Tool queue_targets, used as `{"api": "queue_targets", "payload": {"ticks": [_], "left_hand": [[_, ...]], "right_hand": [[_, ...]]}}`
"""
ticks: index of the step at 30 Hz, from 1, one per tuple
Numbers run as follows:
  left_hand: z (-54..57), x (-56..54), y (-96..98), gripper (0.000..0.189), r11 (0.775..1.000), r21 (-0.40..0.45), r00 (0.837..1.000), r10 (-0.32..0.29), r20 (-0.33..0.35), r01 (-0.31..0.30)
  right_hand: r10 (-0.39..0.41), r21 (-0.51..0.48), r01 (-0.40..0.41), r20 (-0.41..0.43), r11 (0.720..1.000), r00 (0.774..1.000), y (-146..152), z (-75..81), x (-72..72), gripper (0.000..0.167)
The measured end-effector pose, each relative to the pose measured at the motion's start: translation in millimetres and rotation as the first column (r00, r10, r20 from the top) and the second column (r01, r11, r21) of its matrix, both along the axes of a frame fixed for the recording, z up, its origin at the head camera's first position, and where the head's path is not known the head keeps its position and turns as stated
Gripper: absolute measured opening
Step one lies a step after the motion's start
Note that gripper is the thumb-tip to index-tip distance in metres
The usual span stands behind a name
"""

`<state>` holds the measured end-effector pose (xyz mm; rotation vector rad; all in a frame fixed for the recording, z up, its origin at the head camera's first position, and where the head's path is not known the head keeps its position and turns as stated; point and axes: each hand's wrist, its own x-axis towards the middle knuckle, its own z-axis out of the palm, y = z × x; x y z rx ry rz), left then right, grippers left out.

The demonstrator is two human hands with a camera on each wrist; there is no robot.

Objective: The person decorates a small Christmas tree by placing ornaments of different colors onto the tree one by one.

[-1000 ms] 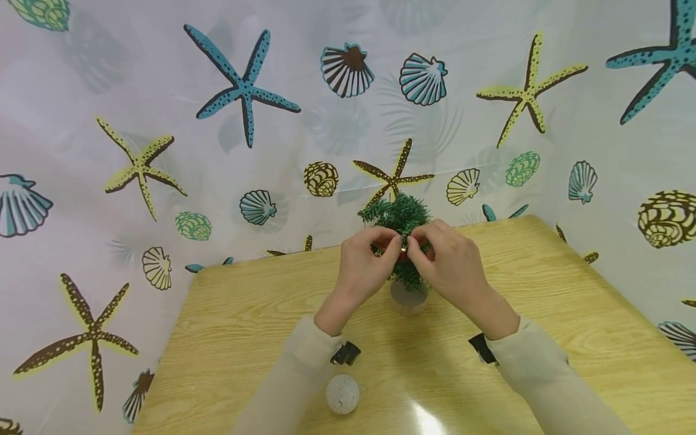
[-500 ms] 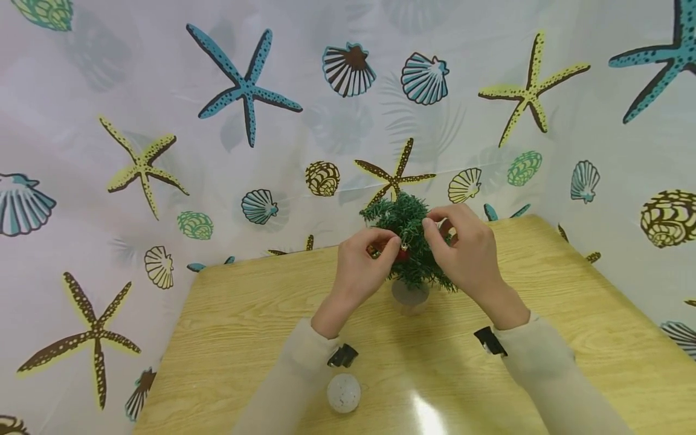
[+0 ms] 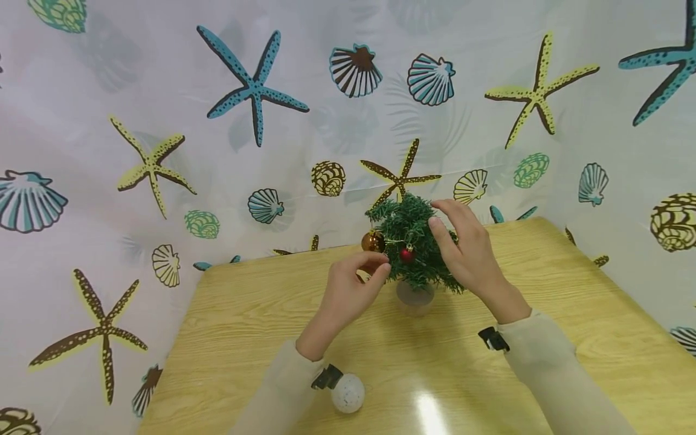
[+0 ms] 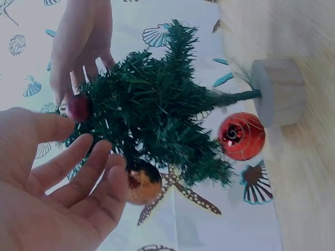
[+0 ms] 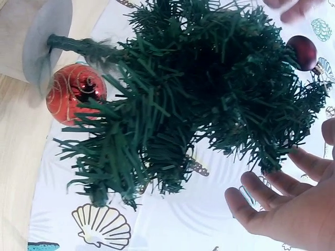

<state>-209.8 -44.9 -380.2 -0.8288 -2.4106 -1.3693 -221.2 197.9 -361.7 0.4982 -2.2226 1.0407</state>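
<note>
A small green artificial Christmas tree (image 3: 413,226) stands on a round pale base (image 4: 280,91). From its front hangs a small dark red bauble (image 3: 406,254), and a shiny gold-brown bauble (image 3: 372,241) is at its left side. Both wrist views also show a larger red bauble (image 4: 241,137) with gold swirls low by the trunk. My left hand (image 3: 353,287) is at the tree's front left, fingers loosely bent and holding nothing. On the right side my right hand (image 3: 475,254) has relaxed fingers, with its fingertips right at the branches (image 5: 261,151).
A speckled white ball (image 3: 348,393) lies on the wooden table (image 3: 244,314) near my left sleeve. A white curtain (image 3: 179,78) printed with starfish and shells surrounds the table at the back and sides. Each sleeve has a black wrist camera (image 3: 493,339).
Both hands pinched at the small red bauble earlier. The right hand has drawn away to the right, then the left has let go and moved down left, leaving the bauble hanging in view.
</note>
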Motion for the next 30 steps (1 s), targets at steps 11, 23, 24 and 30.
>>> {"api": "queue_targets", "payload": {"ticks": [11,23,24,30], "left_hand": [[-15.1,17.6,-36.4,0.029,0.987,-0.152,0.993,-0.045,0.113,0.062],[-40.2,32.4,-71.4,0.037,0.942,-0.261,0.942,-0.126,0.311,0.212],[-41.8,33.5,-73.5,0.037,0.934,-0.272,0.935,-0.137,0.327,0.232],[-50.5,40.7,-85.9,0.043,0.892,-0.297,0.879,-0.191,0.437,0.342]], "right_hand": [[0.023,0.030,-0.027,0.123,0.999,0.992,10.0,-7.7,-3.0,0.050],[0.032,0.051,-0.044,0.226,0.998,0.974,13.4,-12.4,-2.5,0.053],[0.033,0.050,-0.046,0.229,0.998,0.973,13.4,-12.5,-2.3,0.053],[0.041,0.054,-0.056,0.251,0.997,0.967,13.0,-14.0,-3.4,0.054]]}}
